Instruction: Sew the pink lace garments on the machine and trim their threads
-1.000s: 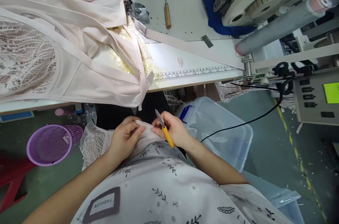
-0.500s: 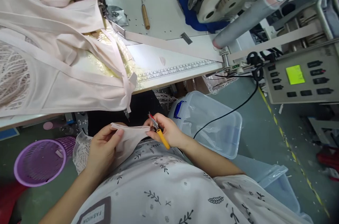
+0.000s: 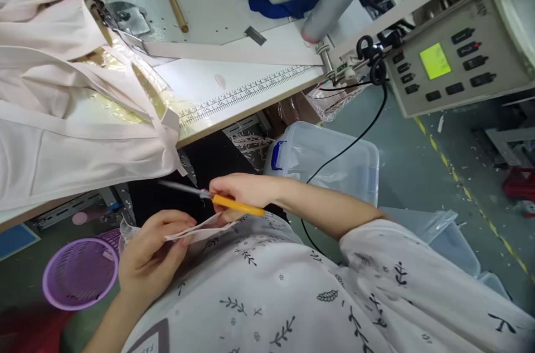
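Observation:
My left hand [image 3: 150,255] pinches one end of a pale pink fabric piece [image 3: 211,229] between thumb and fingers, low in front of my body. My right hand [image 3: 248,190] is closed round yellow-handled scissors [image 3: 238,206], with the blurred blades pointing left, above the fabric. The right fingertips are close to the fabric's other end; whether they also grip it is hard to tell. Pale pink garments [image 3: 83,147] lie heaped on the sewing table [image 3: 200,86] at the left, with a strap hanging at its edge.
A wooden-handled awl [image 3: 178,10] lies on the table. A pale elastic band [image 3: 234,53] runs across to a metal guide beside a control box [image 3: 460,58]. Below stand a clear plastic bin [image 3: 334,147] and a purple basket [image 3: 79,275]. A black cable [image 3: 351,147] hangs down at the right.
My right hand has turned, so the scissors now lie nearly level with their blades to the left. The fabric has dropped lower and tilted. The view has shifted right.

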Available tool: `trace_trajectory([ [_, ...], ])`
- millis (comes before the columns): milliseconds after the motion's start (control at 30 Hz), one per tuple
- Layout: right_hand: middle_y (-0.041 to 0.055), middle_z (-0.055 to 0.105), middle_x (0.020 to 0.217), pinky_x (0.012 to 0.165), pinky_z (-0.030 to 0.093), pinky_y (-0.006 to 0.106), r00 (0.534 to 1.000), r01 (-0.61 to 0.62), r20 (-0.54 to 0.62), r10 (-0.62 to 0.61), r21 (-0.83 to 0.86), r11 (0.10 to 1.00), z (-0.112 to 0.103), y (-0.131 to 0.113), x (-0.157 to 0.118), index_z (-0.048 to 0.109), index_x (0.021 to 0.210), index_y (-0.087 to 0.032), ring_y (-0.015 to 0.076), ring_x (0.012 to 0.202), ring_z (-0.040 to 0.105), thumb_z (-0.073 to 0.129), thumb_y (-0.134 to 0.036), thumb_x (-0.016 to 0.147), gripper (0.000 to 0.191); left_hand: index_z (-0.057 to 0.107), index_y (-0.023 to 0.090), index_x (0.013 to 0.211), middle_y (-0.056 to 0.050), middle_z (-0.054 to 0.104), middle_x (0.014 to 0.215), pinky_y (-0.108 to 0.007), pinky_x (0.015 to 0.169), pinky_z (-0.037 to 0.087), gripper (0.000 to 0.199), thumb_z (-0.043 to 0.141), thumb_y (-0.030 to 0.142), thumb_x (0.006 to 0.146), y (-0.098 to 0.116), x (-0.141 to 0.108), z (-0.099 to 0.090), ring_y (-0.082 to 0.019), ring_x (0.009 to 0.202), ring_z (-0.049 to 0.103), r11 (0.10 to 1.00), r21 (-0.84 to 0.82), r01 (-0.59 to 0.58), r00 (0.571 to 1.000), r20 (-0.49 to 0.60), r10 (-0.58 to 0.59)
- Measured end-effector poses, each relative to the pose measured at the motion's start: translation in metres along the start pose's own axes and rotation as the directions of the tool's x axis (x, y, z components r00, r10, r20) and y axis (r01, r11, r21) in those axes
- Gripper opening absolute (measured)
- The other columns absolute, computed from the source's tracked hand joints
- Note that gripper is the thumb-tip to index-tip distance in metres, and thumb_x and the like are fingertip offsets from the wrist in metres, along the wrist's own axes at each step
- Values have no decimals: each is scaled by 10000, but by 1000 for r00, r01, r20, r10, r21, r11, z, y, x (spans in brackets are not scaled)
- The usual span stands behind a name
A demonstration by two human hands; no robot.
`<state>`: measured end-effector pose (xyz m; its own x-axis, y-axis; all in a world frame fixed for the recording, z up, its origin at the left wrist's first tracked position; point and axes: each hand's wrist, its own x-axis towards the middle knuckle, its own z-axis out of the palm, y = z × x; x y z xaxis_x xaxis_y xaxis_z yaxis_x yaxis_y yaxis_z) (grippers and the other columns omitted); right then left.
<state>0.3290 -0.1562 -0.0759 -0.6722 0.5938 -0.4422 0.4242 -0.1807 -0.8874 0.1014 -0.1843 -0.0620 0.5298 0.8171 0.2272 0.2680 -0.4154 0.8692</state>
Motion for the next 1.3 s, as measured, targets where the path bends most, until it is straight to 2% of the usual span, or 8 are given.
trace_trajectory([
  [167,90,643,904,534,405,270,976,-207,-171,135,-531,822,0,-16,8,489,919,-171,247,789,626,662,-199,731,256,639,212,977,-21,673,915,-207,682,546,247,561,41,817,0,4,4,-128,812,661,983,102,-152,980,145,136],
  [300,85,652,944,636,461,287,952,-197,-296,78,-398,896,3,-9,11,482,876,-173,238,848,633,689,-186,722,258,648,221,967,-15,668,911,-220,673,536,266,567,24,809,-5,0,7,-133,816,651,994,79,-73,995,66,68],
  [400,53,655,945,707,486,276,975,-30,-222,28,-5,1000,6,5,10,465,809,-179,181,847,626,728,-216,717,281,669,230,895,-1,653,866,-238,672,520,198,599,64,813,-11,-7,9,-136,787,630,998,-18,67,991,-113,-69],
  [533,19,632,942,677,498,263,959,238,-267,-98,563,791,19,22,4,429,828,-195,119,751,595,840,-403,574,527,680,223,810,-9,655,865,-234,657,498,48,638,230,833,-18,-13,12,-149,795,609,899,-239,367,844,-320,-430],
  [667,14,621,907,656,472,264,902,300,-426,-69,503,811,33,29,0,424,831,-203,103,690,544,846,-426,560,548,683,206,791,-11,662,805,-198,503,440,172,713,370,748,-18,-11,16,-134,671,573,745,-409,527,663,-349,-662],
  [800,-19,574,756,573,427,249,836,261,-549,-11,380,887,43,27,1,442,821,-207,99,601,475,796,-463,627,478,681,198,783,-10,652,778,-174,389,343,218,737,391,697,-15,-8,17,-96,551,499,679,-479,556,596,-340,-727],
  [1033,-11,566,784,580,422,244,750,383,-661,-33,393,836,49,22,2,442,802,-213,92,593,470,747,-349,693,351,679,223,784,-8,631,854,-221,672,475,42,679,265,788,-19,-17,13,-142,805,574,788,-442,429,722,-356,-593],
  [1300,-10,559,744,573,443,271,718,371,-695,-39,334,866,56,25,-1,433,807,-236,128,606,505,701,-351,738,300,644,193,727,-7,599,777,-205,575,442,88,621,227,804,-5,-10,15,-121,690,549,887,-285,364,788,-413,-456],
])
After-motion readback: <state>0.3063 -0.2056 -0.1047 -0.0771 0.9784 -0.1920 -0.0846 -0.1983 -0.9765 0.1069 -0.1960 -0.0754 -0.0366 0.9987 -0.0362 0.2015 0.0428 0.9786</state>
